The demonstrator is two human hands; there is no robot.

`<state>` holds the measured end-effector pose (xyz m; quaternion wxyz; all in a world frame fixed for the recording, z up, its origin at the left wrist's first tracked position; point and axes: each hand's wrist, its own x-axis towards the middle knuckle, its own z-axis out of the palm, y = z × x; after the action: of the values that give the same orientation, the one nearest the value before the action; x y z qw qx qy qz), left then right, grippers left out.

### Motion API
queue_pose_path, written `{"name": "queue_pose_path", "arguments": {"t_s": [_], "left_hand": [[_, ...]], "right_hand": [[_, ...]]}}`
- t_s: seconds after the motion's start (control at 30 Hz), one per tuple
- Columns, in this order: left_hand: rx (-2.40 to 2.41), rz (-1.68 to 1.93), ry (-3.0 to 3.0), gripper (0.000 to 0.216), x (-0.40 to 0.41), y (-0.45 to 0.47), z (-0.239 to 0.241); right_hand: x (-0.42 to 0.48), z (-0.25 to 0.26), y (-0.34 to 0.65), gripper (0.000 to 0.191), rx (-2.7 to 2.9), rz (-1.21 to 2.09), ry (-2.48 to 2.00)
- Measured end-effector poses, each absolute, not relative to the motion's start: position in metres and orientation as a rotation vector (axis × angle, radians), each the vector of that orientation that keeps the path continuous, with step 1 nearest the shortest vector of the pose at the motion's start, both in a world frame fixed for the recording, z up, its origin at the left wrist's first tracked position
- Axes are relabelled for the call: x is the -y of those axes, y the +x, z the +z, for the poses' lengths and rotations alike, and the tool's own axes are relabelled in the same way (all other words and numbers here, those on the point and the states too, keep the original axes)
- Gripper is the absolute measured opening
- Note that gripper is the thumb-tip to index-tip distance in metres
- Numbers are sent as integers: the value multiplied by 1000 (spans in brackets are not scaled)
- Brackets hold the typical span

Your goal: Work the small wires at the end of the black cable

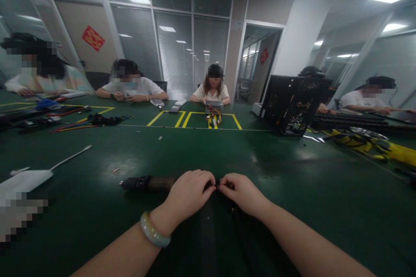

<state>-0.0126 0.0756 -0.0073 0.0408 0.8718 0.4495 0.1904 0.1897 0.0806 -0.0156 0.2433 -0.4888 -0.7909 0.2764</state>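
Note:
My left hand (194, 188), above a jade-coloured bangle (155, 230), curls its fingers inward at the middle of the table. Its thumb and fingertips come together close to those of my right hand (242, 192), which is also closed in a pinch. Whatever lies between the fingertips is tiny, dark and too hidden to name. A dark cylindrical power tool (147, 183) with a metal tip pointing left lies behind my left hand, which covers its right end. Below my right hand a thin black cable-like strand (238, 225) runs toward me.
A white adapter with a cable (27, 181) lies at left. Beyond are bundled wires (97, 119), a power supply (213, 106) before a seated person, and a black computer case (287, 104). A yellow-and-black item (367, 145) lies right. Several people sit around the green table (195, 151).

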Motion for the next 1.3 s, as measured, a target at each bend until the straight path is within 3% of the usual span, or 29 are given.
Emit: {"name": "queue_pose_path", "arguments": {"t_s": [1.3], "left_hand": [[-1392, 553, 2646, 7, -79, -13, -7]], "right_hand": [[-86, -24, 191, 12, 2166, 688, -1314]]}}
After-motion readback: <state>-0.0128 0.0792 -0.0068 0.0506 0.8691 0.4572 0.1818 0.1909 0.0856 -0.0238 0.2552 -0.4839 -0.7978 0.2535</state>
